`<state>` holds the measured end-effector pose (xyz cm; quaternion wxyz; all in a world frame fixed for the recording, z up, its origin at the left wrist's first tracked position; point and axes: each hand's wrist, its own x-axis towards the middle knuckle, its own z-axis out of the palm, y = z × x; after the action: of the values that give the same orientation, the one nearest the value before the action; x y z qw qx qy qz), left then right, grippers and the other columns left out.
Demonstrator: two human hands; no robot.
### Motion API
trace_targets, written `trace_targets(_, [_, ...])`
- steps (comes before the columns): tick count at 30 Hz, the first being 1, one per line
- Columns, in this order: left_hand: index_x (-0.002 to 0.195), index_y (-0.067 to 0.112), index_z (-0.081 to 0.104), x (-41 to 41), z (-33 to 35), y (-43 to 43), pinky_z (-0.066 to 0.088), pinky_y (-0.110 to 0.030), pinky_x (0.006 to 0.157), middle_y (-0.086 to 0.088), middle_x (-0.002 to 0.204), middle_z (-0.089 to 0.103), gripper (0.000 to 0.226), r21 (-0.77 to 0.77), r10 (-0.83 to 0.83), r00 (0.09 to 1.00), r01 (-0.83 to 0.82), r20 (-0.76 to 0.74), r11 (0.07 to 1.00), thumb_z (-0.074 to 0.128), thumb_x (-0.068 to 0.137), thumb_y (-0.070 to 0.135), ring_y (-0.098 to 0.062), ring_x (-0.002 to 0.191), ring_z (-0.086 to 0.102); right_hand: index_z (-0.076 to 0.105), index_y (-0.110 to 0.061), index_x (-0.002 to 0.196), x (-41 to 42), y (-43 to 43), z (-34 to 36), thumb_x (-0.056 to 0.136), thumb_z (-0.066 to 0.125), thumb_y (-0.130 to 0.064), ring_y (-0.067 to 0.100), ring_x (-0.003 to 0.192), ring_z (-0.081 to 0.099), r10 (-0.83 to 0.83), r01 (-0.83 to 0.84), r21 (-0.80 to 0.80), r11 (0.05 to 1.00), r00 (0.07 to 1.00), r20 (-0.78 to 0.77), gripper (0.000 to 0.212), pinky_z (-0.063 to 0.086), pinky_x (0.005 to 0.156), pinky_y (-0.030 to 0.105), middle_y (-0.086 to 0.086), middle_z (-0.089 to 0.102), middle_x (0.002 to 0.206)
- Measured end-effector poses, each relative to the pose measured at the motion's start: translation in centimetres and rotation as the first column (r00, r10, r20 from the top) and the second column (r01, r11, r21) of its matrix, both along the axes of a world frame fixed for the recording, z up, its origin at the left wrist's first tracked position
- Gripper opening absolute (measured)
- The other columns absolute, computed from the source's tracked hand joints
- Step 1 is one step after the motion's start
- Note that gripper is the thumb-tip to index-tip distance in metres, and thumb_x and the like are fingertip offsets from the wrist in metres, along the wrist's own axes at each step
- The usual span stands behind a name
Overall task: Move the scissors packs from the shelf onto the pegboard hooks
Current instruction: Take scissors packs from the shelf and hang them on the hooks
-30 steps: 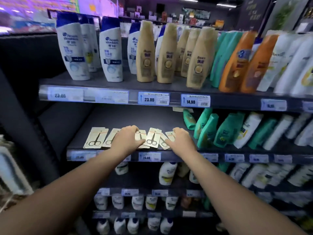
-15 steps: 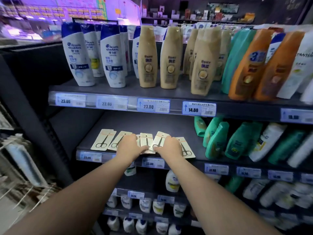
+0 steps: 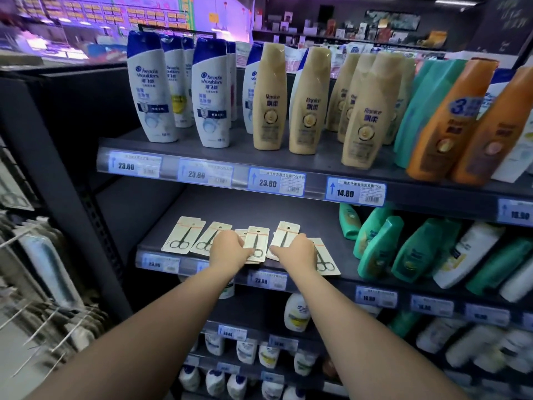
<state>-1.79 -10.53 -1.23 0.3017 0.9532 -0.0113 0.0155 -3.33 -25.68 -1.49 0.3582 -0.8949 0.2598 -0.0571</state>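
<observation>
Several cream scissors packs lie flat in a row near the front of the second shelf. The leftmost scissors pack and its neighbour lie untouched. My left hand pinches the middle stack of scissors packs, thumb on top; the stack's lower edge hangs over the shelf lip. My right hand lies over the low end of another scissors pack, thumb stretched left along its edge, and covers part of the rightmost scissors pack. Its fingers are hidden behind the hand.
Wire pegboard hooks carrying blister-packed goods stick out at the lower left, beyond the dark shelf upright. Green shampoo bottles stand right of the packs. White, gold and orange bottles fill the shelf above, with more bottles below.
Both hands have slid toward each other on the packs. The right hand moved left off the rightmost pack, uncovering it. The view has shifted closer and to the left.
</observation>
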Motion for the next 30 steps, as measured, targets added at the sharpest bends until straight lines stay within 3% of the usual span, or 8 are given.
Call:
trace_targets(4, [0.046,0.008,0.049,-0.5,1.0,-0.6,0.036,-0.039,0.049,-0.016,0.047,0.038,0.047,-0.058,0.064,0.997,-0.067,-0.048,0.996,0.081,0.074,0.029,-0.031,0.046,0.044,0.052,-0.006,0.119,0.8,0.2,-0.3,0.073,0.081,-0.031,0.038,0.119,0.060,-0.042,0.039,-0.067,0.997,0.998,-0.041,0.061,0.053,0.088,0.040,0.017,0.066,0.124])
trace_targets(6, [0.073,-0.010,0.066,-1.0,1.2,-0.8,0.051,-0.047,0.064,-0.026,0.071,0.060,0.047,-0.112,0.082,0.996,-0.086,-0.036,0.990,0.084,0.072,0.033,-0.039,0.074,0.065,0.052,-0.006,0.118,1.0,-0.1,-0.5,0.075,0.079,-0.021,0.038,0.117,0.062,-0.056,0.051,-0.079,0.996,0.997,-0.054,0.054,0.056,0.091,0.041,0.018,0.066,0.124])
trace_targets(9, [0.071,-0.005,0.061,-1.1,0.7,-0.7,0.052,-0.047,0.072,-0.020,0.064,0.047,0.046,-0.119,0.101,0.994,-0.105,-0.037,0.987,0.086,0.071,0.034,-0.042,0.077,0.063,0.054,-0.005,0.114,1.1,-0.6,-0.7,0.074,0.079,-0.014,0.038,0.111,0.065,-0.052,0.050,-0.046,0.998,0.997,-0.053,0.048,0.056,0.085,0.040,0.017,0.068,0.119])
trace_targets(16, [0.051,0.017,0.033,0.2,-0.3,0.7,0.023,-0.031,0.048,0.002,0.049,0.031,0.054,-0.156,0.147,0.987,-0.156,-0.067,0.975,0.083,0.073,0.020,-0.019,0.051,0.031,0.063,-0.008,0.104,0.9,-1.3,-0.5,0.070,0.079,-0.012,0.035,0.100,0.069,-0.020,0.022,0.064,0.998,0.999,-0.036,0.038,0.049,0.068,0.031,0.013,0.074,0.110])
trace_targets(21, [0.055,0.016,0.037,0.5,-0.3,1.1,0.040,-0.034,0.052,-0.022,0.064,0.052,0.049,-0.197,0.166,0.979,-0.188,-0.122,0.962,0.082,0.075,0.017,-0.035,0.072,0.061,0.065,-0.013,0.095,0.2,-1.9,-0.8,0.076,0.077,-0.010,0.032,0.096,0.069,-0.011,0.003,0.148,0.989,0.998,0.055,0.023,0.051,0.075,0.033,0.008,0.075,0.102])
trace_targets(23, [0.061,0.010,0.053,0.4,-0.1,1.4,0.050,-0.041,0.066,-0.018,0.071,0.061,0.033,-0.238,0.174,0.975,-0.204,-0.140,0.950,0.083,0.073,0.017,-0.035,0.091,0.067,0.066,-0.014,0.092,0.0,-2.4,-0.8,0.080,0.076,-0.009,0.029,0.091,0.070,-0.013,-0.008,0.191,0.982,0.994,0.105,0.016,0.053,0.078,0.035,0.006,0.075,0.098])
trace_targets(25, [0.080,0.006,0.072,0.3,0.1,1.8,0.047,-0.031,0.065,-0.005,0.083,0.073,0.017,-0.328,0.180,0.974,-0.217,-0.139,0.919,0.084,0.072,0.014,-0.029,0.091,0.070,0.071,-0.010,0.094,-0.1,-2.8,-0.8,0.082,0.073,-0.007,0.028,0.086,0.070,-0.029,-0.008,0.250,0.968,0.989,0.144,0.013,0.054,0.075,0.035,0.004,0.074,0.090])
trace_targets(30, [0.094,0.010,0.071,-0.1,0.5,3.0,0.058,-0.037,0.080,-0.004,0.086,0.077,0.024,-0.525,0.157,0.978,-0.207,-0.139,0.825,0.084,0.074,0.012,-0.022,0.084,0.073,0.075,-0.008,0.090,-1.0,-3.5,-0.3,0.085,0.070,-0.002,0.026,0.067,0.063,-0.052,-0.043,0.451,0.892,0.979,0.195,0.009,0.057,0.067,0.041,0.017,0.078,0.090])
